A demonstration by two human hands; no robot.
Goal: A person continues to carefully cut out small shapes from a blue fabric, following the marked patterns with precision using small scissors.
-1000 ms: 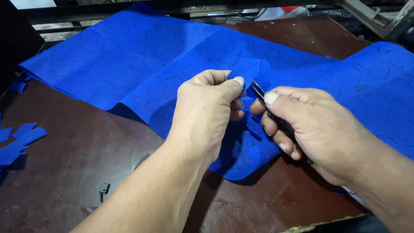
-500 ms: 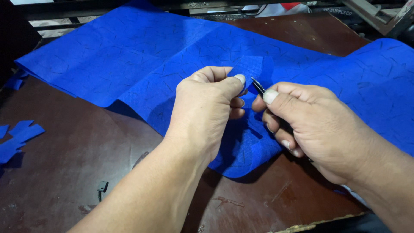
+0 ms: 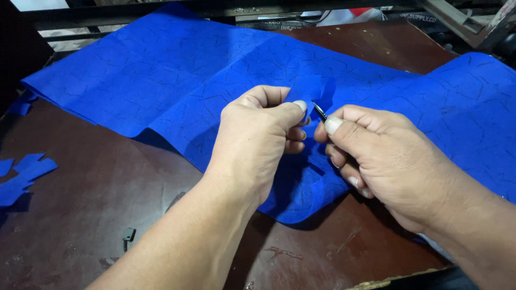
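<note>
Left hand [image 3: 258, 137] pinches a raised flap of the blue fabric sheet [image 3: 177, 80] at mid-table; right hand [image 3: 381, 158] grips a thin dark blade [image 3: 320, 111] at that flap. Few blue offcuts [image 3: 24, 174] lie left (most cutting prob. remains), sheet largely whole.

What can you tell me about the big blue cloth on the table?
The big blue felt-like cloth lies spread across the dark brown table, its surface scored with thin dark lines. Its near edge bunches up where the left hand pinches a raised flap. The right hand holds a thin dark pointed tool against that flap.
</note>
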